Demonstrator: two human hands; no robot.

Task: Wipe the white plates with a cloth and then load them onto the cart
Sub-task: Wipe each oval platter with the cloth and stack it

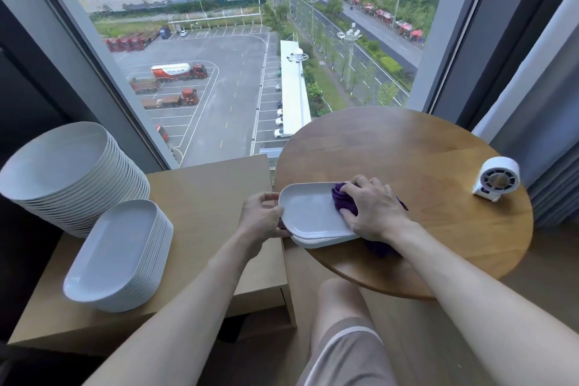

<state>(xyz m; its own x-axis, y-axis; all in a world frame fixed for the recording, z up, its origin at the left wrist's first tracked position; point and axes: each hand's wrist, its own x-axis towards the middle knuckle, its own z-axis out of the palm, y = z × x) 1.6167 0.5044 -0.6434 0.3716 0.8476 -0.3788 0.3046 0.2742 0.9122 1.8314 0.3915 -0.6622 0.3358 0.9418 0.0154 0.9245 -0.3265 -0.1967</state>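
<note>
We look through one wide-angle camera on the person's head, facing forward and tilted down. It sits close above the round table (407, 150), with the left hand (261, 216) and right hand (372, 207) near frame centre. The window (219, 72) fills the upper half, its frame splayed outward.

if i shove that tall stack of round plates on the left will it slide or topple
Likely heavy: the round plate stack holds many plates, so a light push may not move it. It looks tall and slanted, so a high shove might spill the top plates. Their glossy surfaces probably slide easily.
</note>
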